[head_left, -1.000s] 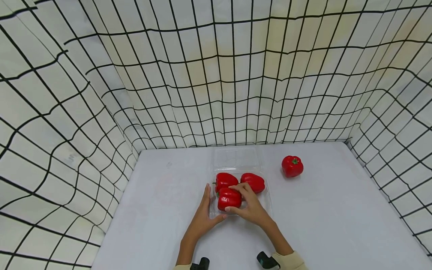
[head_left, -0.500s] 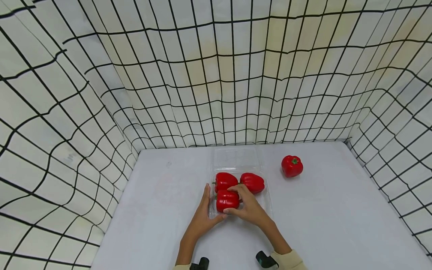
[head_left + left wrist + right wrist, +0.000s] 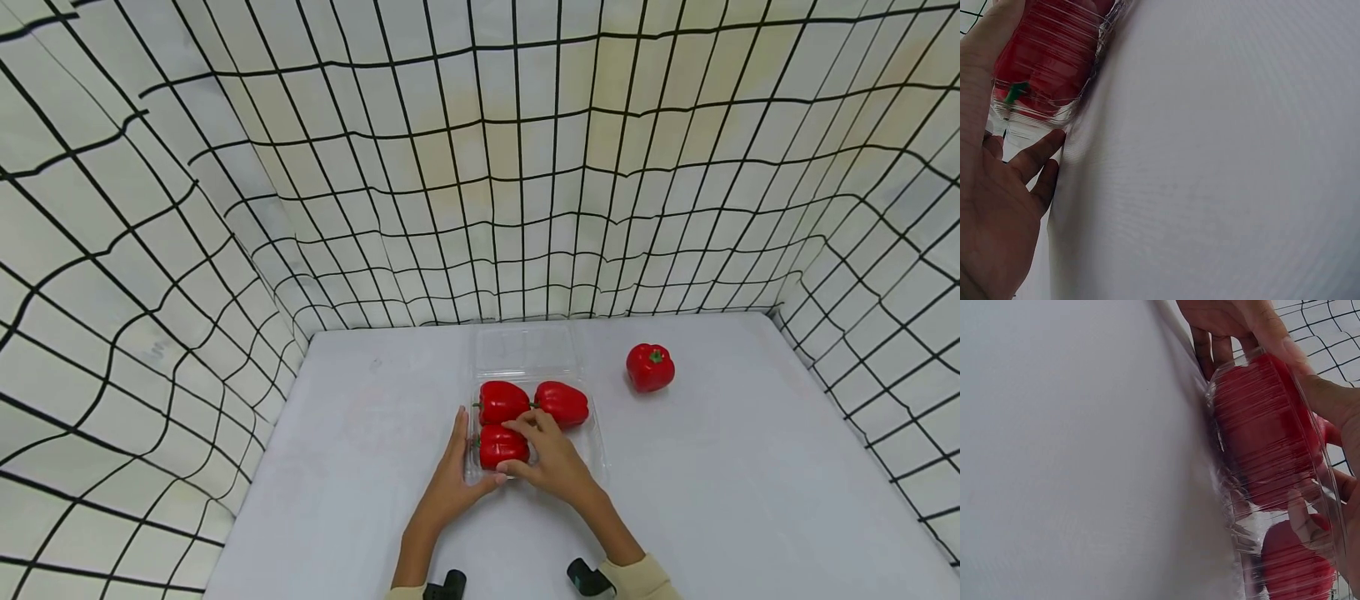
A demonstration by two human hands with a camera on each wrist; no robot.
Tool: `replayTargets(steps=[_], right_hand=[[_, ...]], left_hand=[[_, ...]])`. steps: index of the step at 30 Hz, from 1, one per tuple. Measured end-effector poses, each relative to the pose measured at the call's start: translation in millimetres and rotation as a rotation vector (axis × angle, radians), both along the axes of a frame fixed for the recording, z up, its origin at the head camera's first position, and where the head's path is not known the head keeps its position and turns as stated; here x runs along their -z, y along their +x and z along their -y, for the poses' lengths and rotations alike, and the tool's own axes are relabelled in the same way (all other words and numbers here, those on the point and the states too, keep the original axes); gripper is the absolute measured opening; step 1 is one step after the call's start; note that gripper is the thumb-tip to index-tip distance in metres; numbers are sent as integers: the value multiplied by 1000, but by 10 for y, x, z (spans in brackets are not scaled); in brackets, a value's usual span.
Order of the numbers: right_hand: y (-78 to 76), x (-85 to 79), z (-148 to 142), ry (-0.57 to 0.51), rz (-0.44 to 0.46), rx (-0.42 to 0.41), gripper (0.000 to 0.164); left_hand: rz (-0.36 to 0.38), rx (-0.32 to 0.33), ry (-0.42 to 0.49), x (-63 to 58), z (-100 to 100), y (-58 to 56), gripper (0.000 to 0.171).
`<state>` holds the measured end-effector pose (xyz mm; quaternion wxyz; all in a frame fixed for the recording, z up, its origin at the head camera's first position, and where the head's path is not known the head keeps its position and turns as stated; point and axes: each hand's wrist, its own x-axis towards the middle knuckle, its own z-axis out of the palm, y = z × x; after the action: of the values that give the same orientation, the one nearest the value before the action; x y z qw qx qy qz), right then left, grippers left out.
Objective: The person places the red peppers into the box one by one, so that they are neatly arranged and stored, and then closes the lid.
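A clear plastic clamshell container point(image 3: 597, 446) holds red bell peppers on the table. My right hand point(image 3: 553, 460) grips the front-left bell pepper point(image 3: 501, 447) between thumb and fingers, low inside the container. Behind it lie the back-left bell pepper point(image 3: 502, 402) and the back-right bell pepper point(image 3: 562, 403). My left hand point(image 3: 450, 487) rests against the container's left side with long straight fingers, its thumb along the front edge. Through the ribbed wall, the right wrist view shows the gripped pepper point(image 3: 1260, 428) near the bottom. A green stem point(image 3: 1016, 92) shows in the left wrist view.
One more red bell pepper point(image 3: 650, 368) stands on the white table point(image 3: 720, 467), right of the container. The clamshell's lid point(image 3: 523, 350) lies folded open toward the back edge. Black netting point(image 3: 517, 200) over white walls encloses the table's back and sides.
My right hand has moved the gripped pepper slightly left and lower in the container, opening a gap from the back-left pepper. The left hand stays in place.
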<state>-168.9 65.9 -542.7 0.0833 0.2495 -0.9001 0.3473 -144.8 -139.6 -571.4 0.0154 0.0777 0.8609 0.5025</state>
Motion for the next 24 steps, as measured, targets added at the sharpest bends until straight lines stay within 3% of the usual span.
replayTargets(steps=[5,14,24], right_hand=[[-2,-16,-6,1,14,-6,57],[-43,-6,-66,-105,69,-42,46],[-54,6,-89,-114,106,-23,43]], left_hand=[[-14,-4,-5,23,-1,-12,114],[-8,-1,-3,9,-7,-4,114],[-9,-2,-14,20,-10,-8,112]])
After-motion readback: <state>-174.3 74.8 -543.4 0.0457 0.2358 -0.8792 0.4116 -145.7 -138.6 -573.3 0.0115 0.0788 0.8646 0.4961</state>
